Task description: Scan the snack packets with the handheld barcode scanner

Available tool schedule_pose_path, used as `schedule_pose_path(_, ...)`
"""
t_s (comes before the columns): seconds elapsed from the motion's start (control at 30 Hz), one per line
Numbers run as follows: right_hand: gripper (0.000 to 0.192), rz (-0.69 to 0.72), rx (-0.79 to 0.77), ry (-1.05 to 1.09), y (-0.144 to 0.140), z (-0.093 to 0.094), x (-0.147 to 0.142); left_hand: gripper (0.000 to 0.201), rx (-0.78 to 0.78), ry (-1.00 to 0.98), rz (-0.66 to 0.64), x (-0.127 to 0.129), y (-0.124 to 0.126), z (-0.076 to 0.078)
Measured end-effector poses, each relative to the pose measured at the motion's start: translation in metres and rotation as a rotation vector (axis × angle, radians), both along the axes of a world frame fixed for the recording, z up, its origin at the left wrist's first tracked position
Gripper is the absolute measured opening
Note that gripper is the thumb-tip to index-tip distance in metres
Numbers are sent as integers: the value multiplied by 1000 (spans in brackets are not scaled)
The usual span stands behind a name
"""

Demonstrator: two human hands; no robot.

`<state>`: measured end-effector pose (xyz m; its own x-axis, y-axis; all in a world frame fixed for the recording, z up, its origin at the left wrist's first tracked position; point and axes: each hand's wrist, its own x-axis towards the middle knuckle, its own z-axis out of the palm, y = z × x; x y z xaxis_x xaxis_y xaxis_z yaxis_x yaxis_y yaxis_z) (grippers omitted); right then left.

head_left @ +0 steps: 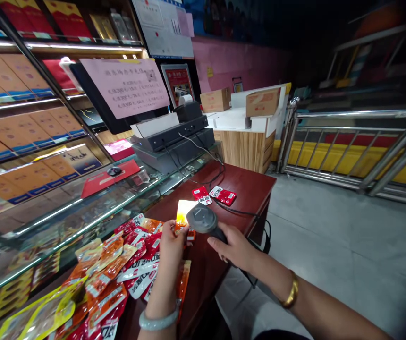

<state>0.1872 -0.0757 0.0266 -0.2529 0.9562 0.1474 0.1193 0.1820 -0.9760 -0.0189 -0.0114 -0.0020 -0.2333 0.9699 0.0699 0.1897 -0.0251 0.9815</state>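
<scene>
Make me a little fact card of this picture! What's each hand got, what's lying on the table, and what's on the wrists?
Left hand: holding a small packet, lit up very brightly
Right hand: holding a dark handheld scanner, its head close to the packet
Table: shiny, reddish-brown
Beside the left arm: a pile of red, orange and yellow-edged packets
Farther back on the table: red-and-white packets, apart from the pile
Left wrist: pale bracelet
Right wrist: gold bracelet

Shop: lit shelves, rows of boxed goods, glass display case, barcode scanner, receipt printer.
</scene>
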Motion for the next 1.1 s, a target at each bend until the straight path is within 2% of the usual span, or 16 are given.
schedule_pose_path(0.13,38,-23,-29,10,3,-10,0,56,-74,-125,-114,9,-1,2)
schedule_pose_path(0.2,37,-39,-44,25,3,-17,1,65,-55,-198,-245,11,1,4)
schedule_pose_path(0.27,35,-59,-54,41,3,-23,3,74,-6,-180,-333,7,3,6)
schedule_pose_path(0.3,33,-65,-57,47,3,-25,4,75,18,-108,-312,2,3,8)
schedule_pose_path(0.37,32,-67,-64,50,3,-29,6,65,32,176,-155,-12,3,12)
schedule_pose_path(0.43,31,-57,-67,38,2,-32,6,50,-6,582,30,-27,-2,17)
schedule_pose_path(0.5,31,-49,-57,13,1,-33,5,48,-107,978,147,-37,-10,23)
schedule_pose_path(0.57,31,-44,-40,-17,1,-34,3,59,-211,1239,172,-38,-18,27)
schedule_pose_path(0.63,32,-38,-29,-40,0,-34,0,68,-271,1360,139,-34,-23,28)
schedule_pose_path(0.8,32,-24,-24,-61,-3,-30,-6,71,-254,1397,26,-25,-21,20)
schedule_pose_path(0.97,25,-14,-12,-95,-6,-24,-9,89,-169,1364,-129,-24,-19,9)
schedule_pose_path(1.1,27,18,-54,-95,-6,-24,-9,92,-156,1331,-126,-21,-20,7)
